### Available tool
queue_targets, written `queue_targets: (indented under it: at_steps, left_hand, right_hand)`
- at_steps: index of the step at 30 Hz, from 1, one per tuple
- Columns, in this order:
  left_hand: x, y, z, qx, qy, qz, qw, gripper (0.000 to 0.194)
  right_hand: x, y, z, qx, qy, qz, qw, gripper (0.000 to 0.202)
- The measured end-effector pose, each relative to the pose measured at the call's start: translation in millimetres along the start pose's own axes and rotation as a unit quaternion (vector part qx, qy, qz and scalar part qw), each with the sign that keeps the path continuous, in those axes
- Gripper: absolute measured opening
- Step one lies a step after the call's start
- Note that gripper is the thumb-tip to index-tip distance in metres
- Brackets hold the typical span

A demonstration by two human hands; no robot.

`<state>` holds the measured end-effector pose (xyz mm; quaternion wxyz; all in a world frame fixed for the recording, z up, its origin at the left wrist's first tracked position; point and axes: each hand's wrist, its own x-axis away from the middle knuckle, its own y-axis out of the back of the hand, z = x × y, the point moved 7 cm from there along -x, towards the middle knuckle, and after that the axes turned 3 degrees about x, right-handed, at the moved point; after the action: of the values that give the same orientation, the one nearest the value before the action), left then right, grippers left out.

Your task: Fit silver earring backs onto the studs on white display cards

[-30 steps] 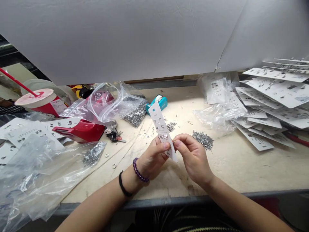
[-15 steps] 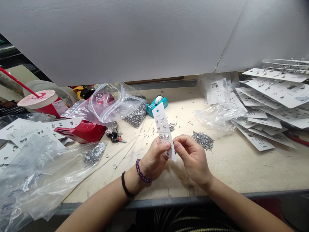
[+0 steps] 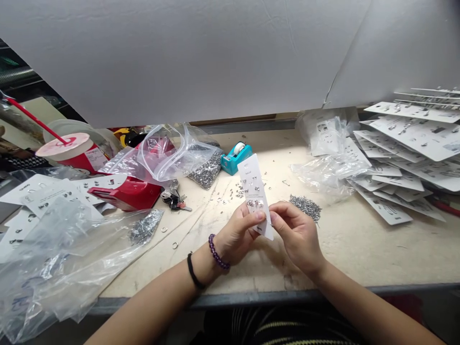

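A white earring card [image 3: 254, 179] with rows of small silver earrings stands tilted up in front of me. My left hand [image 3: 241, 232] is closed on its lower part, thumb across the front. At the card's lower right edge, the thumb and forefinger of my right hand [image 3: 296, 235] are pinched together; whatever sits between those fingertips is too small to make out. Right of the card lies a pile of small silver metal pieces [image 3: 306, 208]. Loose silver bits [image 3: 237, 189] are scattered behind my left hand.
Stacked earring cards [image 3: 398, 143] and clear bags [image 3: 323, 167] lie on the right. A teal tape dispenser [image 3: 236, 158] stands behind the card. To the left are a red tape dispenser [image 3: 125, 194], keys [image 3: 175, 199], a cup with a straw [image 3: 72, 151] and plastic bags [image 3: 72, 273].
The view has shifted slightly, so the table's contents sit a little farther right. Both hands stay at the card, and it is slightly more upright and turned toward me.
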<state>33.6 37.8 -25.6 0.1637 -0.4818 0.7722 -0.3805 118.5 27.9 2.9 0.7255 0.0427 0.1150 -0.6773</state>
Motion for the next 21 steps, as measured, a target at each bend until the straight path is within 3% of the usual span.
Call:
queue_targets:
  at_steps: [4,10,16,19,21]
  left_hand:
    - [0.4,0.6,-0.2,-0.002,-0.003,0.011,1.000,0.019]
    - [0.8,-0.6,4.2,-0.039,0.016,0.020,0.999,0.027]
    - [1.8,-6.6,-9.5,-0.056,-0.002,0.056,0.997,0.024]
    - [1.1,-4.9,-22.5,-0.071,-0.022,0.046,0.996,0.023]
    - [-0.5,1.8,-32.2,-0.084,-0.046,0.001,0.995,0.024]
  right_hand:
    - [2.4,2.2,0.4,-0.002,0.011,-0.011,1.000,0.005]
    - [4.4,2.6,-5.3,0.014,-0.009,0.026,1.000,0.007]
    - [-3.8,-0.1,-0.6,-0.012,-0.052,0.132,0.990,0.010]
    - [-20.4,6.9,6.6,0.088,-0.057,0.166,0.981,0.013]
    - [-36.6,15.2,7.1,0.205,-0.051,0.184,0.960,0.016]
